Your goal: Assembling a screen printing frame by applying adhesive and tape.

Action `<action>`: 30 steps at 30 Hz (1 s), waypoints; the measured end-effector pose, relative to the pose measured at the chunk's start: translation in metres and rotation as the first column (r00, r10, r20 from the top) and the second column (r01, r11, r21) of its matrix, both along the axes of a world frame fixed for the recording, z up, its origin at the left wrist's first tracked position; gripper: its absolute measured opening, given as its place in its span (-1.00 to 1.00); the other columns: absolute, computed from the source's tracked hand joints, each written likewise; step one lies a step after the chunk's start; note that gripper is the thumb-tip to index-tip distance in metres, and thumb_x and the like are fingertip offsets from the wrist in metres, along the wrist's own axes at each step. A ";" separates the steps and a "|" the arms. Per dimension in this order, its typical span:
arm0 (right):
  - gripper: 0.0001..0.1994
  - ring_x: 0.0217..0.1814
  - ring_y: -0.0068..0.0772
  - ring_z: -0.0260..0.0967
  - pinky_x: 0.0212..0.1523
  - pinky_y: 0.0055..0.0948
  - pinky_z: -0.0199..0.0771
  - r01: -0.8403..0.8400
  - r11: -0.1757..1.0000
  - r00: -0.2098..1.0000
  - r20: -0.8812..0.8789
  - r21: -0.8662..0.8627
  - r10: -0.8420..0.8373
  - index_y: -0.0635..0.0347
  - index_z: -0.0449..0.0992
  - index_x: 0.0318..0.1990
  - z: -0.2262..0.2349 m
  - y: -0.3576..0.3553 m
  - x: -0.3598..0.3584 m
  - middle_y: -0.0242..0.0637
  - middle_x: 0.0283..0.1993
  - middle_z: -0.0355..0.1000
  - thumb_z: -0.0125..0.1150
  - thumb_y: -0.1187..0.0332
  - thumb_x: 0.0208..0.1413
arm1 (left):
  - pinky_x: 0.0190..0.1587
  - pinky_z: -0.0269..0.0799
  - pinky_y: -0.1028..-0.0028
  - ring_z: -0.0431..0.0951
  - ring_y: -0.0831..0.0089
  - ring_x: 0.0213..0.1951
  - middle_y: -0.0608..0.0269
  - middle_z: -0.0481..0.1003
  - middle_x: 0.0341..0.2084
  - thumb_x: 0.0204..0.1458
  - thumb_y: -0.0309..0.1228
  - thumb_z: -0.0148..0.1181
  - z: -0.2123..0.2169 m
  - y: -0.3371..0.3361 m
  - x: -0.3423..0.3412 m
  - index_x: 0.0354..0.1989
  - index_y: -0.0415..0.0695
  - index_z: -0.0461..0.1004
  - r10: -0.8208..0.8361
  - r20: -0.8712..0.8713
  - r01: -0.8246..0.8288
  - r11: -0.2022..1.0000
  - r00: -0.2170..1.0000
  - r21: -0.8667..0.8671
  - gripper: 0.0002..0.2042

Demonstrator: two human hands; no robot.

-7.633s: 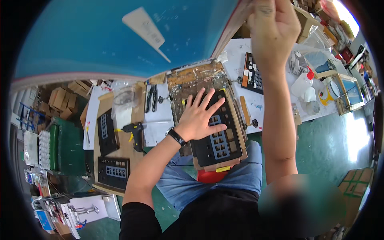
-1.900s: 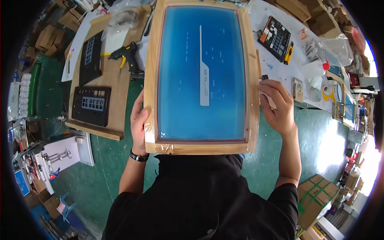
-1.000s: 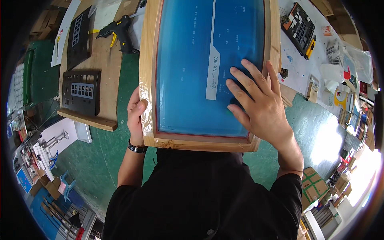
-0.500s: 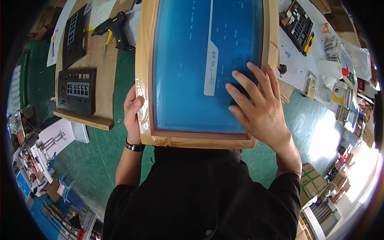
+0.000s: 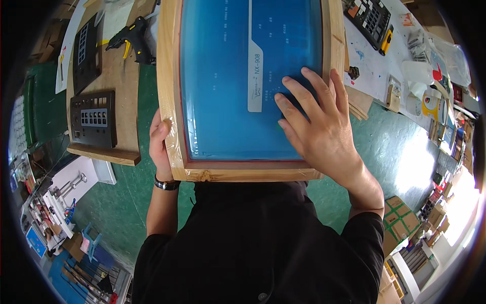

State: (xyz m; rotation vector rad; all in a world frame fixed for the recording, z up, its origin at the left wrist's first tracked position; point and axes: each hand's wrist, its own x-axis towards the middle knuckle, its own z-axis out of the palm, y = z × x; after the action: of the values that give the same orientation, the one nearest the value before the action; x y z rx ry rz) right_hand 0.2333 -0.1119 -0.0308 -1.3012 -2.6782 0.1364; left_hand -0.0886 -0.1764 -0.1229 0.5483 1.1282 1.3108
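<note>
In the head view, the left hand point(image 5: 159, 144) grips the left side of the frame point(image 5: 169, 96), thumb on top. The right hand point(image 5: 326, 121) is unclenched, fingers spread over the blue mesh point(image 5: 217, 116) and the frame's right edge; whether the fingertips touch the mesh, I cannot tell. The frame is before the person's chest, right of the surface point(image 5: 124, 131) bearing dark panels point(image 5: 94, 134). Pressing fingertips could smudge or stretch the mesh; a slipping left grip could let the frame tilt.
</note>
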 end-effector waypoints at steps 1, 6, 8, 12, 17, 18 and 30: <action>-0.67 0.59 0.06 0.16 0.66 0.39 -0.11 0.005 1.000 1.000 -0.011 0.015 -0.005 0.13 0.66 0.09 -0.002 -0.001 -0.001 -0.23 0.36 0.42 0.39 0.29 0.20 | 0.04 0.47 0.38 0.60 0.32 -0.06 0.00 0.62 0.06 0.28 -0.21 -0.01 0.001 -0.001 0.001 0.39 -0.30 0.38 0.006 -0.004 -0.006 1.000 1.000 -0.011 -0.43; -0.68 0.57 0.06 0.19 0.64 0.42 -0.09 0.026 0.998 0.998 -0.053 0.060 -0.023 0.14 0.66 0.08 -0.009 -0.003 -0.002 -0.22 0.36 0.41 0.41 0.33 0.18 | 0.02 0.46 0.37 0.60 0.30 -0.07 0.00 0.61 0.06 0.30 -0.17 -0.05 0.004 -0.003 0.002 0.40 -0.28 0.36 0.024 -0.025 -0.025 0.998 0.999 -0.051 -0.42; -0.68 0.56 0.06 0.19 0.64 0.43 -0.08 0.029 0.997 0.998 -0.061 0.067 -0.025 0.15 0.66 0.07 -0.012 -0.004 -0.002 -0.22 0.36 0.41 0.41 0.34 0.16 | 0.02 0.46 0.37 0.60 0.29 -0.06 -0.01 0.61 0.06 0.30 -0.16 -0.06 0.004 -0.003 0.001 0.41 -0.27 0.35 0.026 -0.030 -0.028 0.998 0.999 -0.064 -0.41; -0.67 0.55 0.07 0.20 0.63 0.44 -0.06 0.041 0.997 0.997 -0.075 0.061 -0.036 0.15 0.66 0.07 -0.013 -0.006 -0.003 -0.20 0.36 0.41 0.42 0.34 0.15 | 0.01 0.47 0.35 0.60 0.27 -0.06 -0.01 0.61 0.05 0.30 -0.15 -0.06 0.002 -0.004 -0.001 0.42 -0.26 0.34 0.035 -0.028 -0.038 0.995 0.999 -0.087 -0.41; -0.65 0.54 0.07 0.22 0.62 0.44 -0.04 0.053 0.998 0.993 -0.103 0.021 -0.051 0.16 0.66 0.08 -0.007 -0.008 -0.002 -0.19 0.36 0.41 0.44 0.34 0.13 | 0.01 0.49 0.33 0.61 0.25 -0.06 -0.03 0.61 0.06 0.30 -0.14 -0.05 0.000 -0.007 -0.002 0.43 -0.25 0.34 0.072 -0.007 -0.072 0.990 0.997 -0.122 -0.40; -0.65 0.54 0.07 0.22 0.62 0.44 -0.04 0.056 0.998 0.993 -0.109 0.006 -0.055 0.15 0.66 0.08 -0.007 -0.008 -0.001 -0.19 0.36 0.41 0.44 0.34 0.12 | 0.02 0.49 0.33 0.61 0.24 -0.06 -0.03 0.61 0.06 0.30 -0.13 -0.04 0.000 -0.008 -0.002 0.42 -0.25 0.35 0.084 0.004 -0.083 0.988 0.996 -0.130 -0.40; -0.65 0.51 0.09 0.26 0.62 0.42 -0.01 0.053 0.997 0.995 -0.083 0.061 -0.048 0.12 0.68 0.06 -0.014 -0.003 -0.003 -0.21 0.34 0.44 0.45 0.38 0.09 | 0.07 0.52 0.29 0.64 0.21 -0.02 -0.05 0.62 0.09 0.30 -0.12 0.00 -0.003 -0.011 -0.005 0.40 -0.26 0.38 0.130 0.061 -0.120 0.981 0.990 -0.150 -0.41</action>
State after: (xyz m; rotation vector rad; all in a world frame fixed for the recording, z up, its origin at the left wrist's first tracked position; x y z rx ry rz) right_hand 0.2302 -0.1150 -0.0451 -1.3137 -2.5582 0.0953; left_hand -0.0936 -0.1873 -0.1258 0.3250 1.2043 1.3326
